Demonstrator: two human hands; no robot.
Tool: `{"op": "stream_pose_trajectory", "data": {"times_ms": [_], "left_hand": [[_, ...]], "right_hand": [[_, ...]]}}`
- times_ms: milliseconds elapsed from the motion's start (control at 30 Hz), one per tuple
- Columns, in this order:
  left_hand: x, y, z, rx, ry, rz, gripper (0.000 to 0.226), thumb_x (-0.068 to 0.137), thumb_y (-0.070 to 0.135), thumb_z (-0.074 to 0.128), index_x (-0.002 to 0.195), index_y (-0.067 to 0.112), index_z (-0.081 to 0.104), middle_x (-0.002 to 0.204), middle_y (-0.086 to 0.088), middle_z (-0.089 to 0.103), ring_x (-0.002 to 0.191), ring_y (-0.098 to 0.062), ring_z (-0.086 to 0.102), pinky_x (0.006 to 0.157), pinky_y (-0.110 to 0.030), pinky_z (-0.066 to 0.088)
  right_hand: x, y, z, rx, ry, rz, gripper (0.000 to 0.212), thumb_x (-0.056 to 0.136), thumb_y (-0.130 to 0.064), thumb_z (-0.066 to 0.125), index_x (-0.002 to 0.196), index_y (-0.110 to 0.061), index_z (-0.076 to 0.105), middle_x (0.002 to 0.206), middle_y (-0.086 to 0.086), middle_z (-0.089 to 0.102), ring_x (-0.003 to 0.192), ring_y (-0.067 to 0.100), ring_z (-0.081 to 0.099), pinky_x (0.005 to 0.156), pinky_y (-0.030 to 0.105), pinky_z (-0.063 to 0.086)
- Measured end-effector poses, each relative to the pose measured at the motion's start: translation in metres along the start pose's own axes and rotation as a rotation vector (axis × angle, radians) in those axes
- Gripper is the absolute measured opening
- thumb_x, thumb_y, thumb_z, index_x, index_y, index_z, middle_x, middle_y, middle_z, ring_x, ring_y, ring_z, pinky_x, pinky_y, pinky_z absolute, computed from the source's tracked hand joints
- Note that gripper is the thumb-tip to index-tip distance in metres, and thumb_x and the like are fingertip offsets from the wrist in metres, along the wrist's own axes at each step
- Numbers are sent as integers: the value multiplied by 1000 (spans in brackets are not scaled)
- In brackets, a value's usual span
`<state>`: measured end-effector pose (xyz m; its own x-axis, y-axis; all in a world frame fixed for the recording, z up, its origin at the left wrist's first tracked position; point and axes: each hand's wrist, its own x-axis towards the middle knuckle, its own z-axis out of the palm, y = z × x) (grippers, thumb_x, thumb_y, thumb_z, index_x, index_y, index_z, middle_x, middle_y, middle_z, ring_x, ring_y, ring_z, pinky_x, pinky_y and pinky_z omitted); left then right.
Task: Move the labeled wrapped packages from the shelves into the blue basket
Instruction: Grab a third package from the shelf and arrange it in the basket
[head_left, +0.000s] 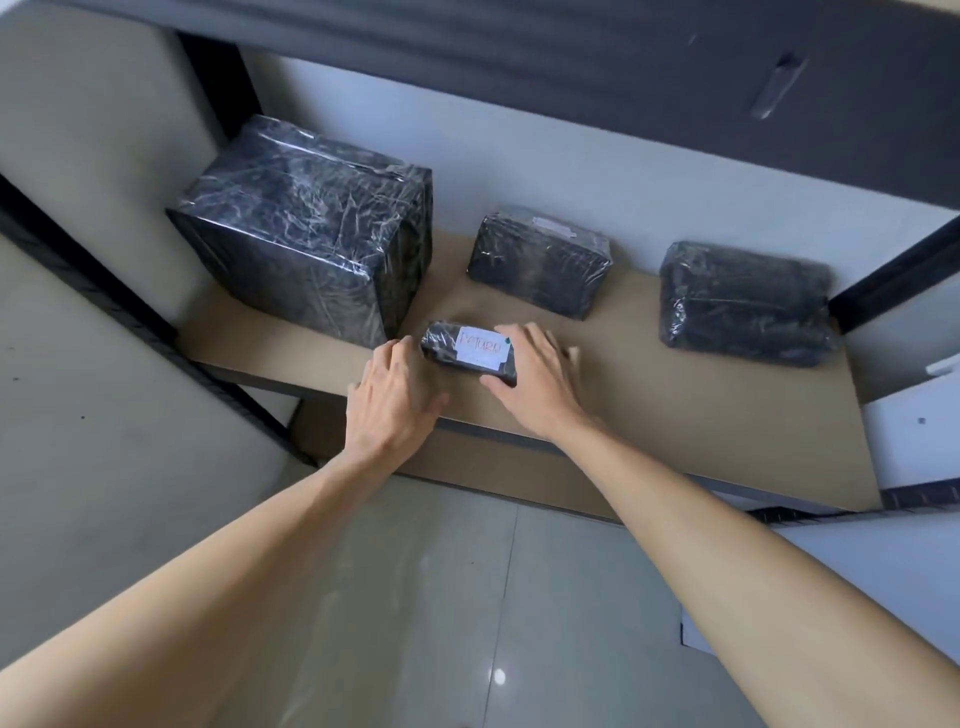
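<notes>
A small black wrapped package with a white handwritten label lies near the front edge of the brown shelf board. My left hand is at its left end, fingers apart, fingertips touching or almost touching the wrap. My right hand is spread over its right end, thumb at the front corner and fingers reaching past the back edge; it is slightly blurred. The package rests on the shelf. The blue basket is not in view.
A large wrapped box stands at the shelf's back left. A medium package with a pale label on top and another medium package lie further back and right. A dark shelf hangs above; grey tiled floor lies below.
</notes>
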<state>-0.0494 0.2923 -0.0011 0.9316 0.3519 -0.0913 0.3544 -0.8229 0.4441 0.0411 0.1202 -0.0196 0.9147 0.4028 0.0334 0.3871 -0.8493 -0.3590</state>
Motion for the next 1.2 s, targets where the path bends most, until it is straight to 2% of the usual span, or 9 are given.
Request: {"op": "stream_pose_trajectory", "data": {"times_ms": [233,433,600,833,967,1200], "left_hand": [[-3,23,-24,-51,67,16,68,89,29,63,147,13,32,143,-8,41,129,-29,44,97,-47,42],[-22,77,-56,-109,126,92,63,90,24,61,146,13,35,142,-7,42,129,-28,44,99,-43,42],[-58,131,-74,-154,163,186,60,90,23,60,145,17,36,142,-5,43,130,-24,43,100,-43,44],[-117,203,-88,-167,205,277,59,90,18,59,144,15,37,143,-7,43,130,-26,44,98,-43,44],[-155,246,-88,-184,225,315,59,88,11,57,144,12,38,143,-8,44,130,-27,44,98,-43,44],[-223,330,-70,-222,238,360,58,90,12,56,144,14,38,146,-5,43,133,-23,43,102,-40,42]], "right_hand": [[-8,2,-30,89,69,30,57,79,-44,79,128,-29,56,122,-6,57,118,19,50,85,41,32],[-37,14,-93,92,145,41,58,78,-42,79,129,-29,55,122,-5,58,115,20,55,89,44,38],[-81,33,-148,77,228,36,59,77,-43,81,128,-27,57,123,-4,60,114,23,57,90,45,42],[-150,70,-220,35,311,13,62,75,-46,82,129,-25,59,121,-3,61,111,21,56,83,38,32],[-192,96,-260,14,343,-5,64,75,-48,82,130,-25,58,121,-3,61,110,20,56,84,40,36],[-271,151,-333,-17,410,-6,63,75,-51,81,129,-27,58,118,-7,60,111,17,57,81,39,37]]}}
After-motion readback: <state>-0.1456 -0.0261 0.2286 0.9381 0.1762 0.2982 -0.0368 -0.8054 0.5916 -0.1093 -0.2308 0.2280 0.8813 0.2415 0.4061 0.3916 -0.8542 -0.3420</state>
